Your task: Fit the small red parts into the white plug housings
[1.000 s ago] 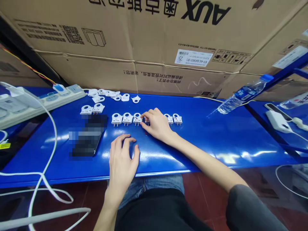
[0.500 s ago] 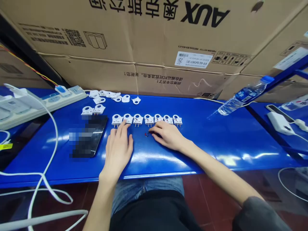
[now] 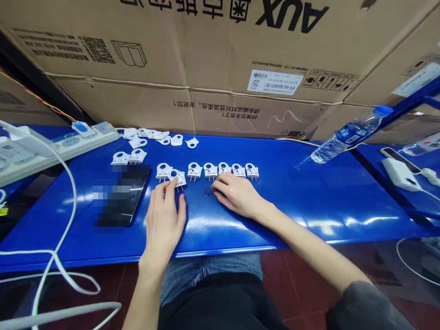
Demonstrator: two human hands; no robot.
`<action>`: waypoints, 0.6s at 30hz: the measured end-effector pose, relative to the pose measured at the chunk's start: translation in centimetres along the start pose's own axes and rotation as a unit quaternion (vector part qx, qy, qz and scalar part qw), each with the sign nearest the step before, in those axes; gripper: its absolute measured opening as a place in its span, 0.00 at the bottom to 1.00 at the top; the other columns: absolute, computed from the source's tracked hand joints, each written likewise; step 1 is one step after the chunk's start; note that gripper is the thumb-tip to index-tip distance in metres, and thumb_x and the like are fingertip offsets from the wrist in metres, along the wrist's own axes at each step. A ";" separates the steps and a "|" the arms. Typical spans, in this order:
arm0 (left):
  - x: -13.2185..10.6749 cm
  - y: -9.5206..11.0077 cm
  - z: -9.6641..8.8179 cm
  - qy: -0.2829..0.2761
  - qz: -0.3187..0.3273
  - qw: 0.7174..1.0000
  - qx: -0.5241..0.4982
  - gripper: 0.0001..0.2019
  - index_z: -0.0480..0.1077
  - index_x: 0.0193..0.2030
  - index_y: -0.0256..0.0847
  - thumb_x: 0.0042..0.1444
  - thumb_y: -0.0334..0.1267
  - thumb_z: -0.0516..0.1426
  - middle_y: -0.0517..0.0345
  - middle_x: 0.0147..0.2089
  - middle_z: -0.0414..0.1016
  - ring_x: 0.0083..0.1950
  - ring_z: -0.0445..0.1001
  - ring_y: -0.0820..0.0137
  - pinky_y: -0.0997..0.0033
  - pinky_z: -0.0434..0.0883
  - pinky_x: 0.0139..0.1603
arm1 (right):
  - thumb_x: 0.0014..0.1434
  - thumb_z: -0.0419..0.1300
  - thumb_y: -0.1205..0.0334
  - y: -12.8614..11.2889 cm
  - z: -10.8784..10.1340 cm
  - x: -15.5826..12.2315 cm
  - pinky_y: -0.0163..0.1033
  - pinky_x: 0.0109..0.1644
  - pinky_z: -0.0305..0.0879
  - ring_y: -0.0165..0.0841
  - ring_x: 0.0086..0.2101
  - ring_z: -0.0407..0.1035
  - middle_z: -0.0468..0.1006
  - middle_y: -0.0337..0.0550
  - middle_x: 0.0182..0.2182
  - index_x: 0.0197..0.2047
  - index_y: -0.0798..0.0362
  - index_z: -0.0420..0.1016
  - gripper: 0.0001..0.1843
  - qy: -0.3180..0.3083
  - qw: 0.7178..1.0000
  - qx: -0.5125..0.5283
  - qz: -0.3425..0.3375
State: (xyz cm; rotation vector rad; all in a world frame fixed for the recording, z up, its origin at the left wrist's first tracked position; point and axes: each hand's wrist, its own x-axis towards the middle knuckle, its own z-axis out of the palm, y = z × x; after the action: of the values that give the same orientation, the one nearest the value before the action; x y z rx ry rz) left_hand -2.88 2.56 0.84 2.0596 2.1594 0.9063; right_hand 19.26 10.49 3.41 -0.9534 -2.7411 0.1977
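My left hand [image 3: 165,217] rests low over the blue table with its fingers apart. One of its fingertips touches a white plug housing [image 3: 178,179], which has a round hole and metal prongs and sits tilted in front of its row. Close beside that piece stands another white plug housing [image 3: 162,171]; several more [image 3: 211,170] continue the row to the right. My right hand [image 3: 237,192] lies at the row's near side, fingers curled together. A tiny red and dark wired part [image 3: 206,193] is just left of its fingertips. What those fingertips hold, if anything, is too small to make out.
A black phone-like slab [image 3: 125,197], partly pixelated, lies left of my left hand. Loose white shells [image 3: 156,135] lie farther back near a power strip [image 3: 82,142]. Cardboard [image 3: 220,55] walls the back. A water bottle [image 3: 350,135] leans at right; white cables [image 3: 70,220] hang at left.
My left hand has drawn one plug housing out of the row, toward me and slightly left. The right hand stays near the tiny wired part. The view has shifted a little.
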 end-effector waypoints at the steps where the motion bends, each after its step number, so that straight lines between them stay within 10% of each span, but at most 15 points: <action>1: 0.0 0.0 0.0 0.001 -0.001 1.000 0.006 0.24 0.66 0.69 0.38 0.71 0.44 0.48 0.38 0.59 0.72 0.60 0.72 0.47 0.48 0.75 0.55 | 0.75 0.53 0.63 -0.1 -0.1 0.0 0.42 0.43 0.65 0.39 0.45 0.69 0.77 0.51 0.47 0.50 0.53 0.75 0.10 0.002 1.000 0.002 0.002; 18: -0.8 1.1 0.2 0.002 0.011 0.994 -0.113 0.12 0.72 0.55 0.45 0.70 0.41 0.52 0.49 0.61 0.77 0.61 0.77 0.56 0.56 0.74 0.56 | 0.73 0.55 0.66 -0.6 -0.1 0.0 0.44 0.55 0.69 0.38 0.49 0.73 0.80 0.47 0.48 0.52 0.51 0.75 0.09 0.148 0.969 0.187 0.068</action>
State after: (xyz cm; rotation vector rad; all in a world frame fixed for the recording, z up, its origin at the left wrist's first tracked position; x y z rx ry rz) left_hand -1.68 1.91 0.84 1.9786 1.9357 1.1008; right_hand 18.90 10.04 3.61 -0.9717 -2.2611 0.5297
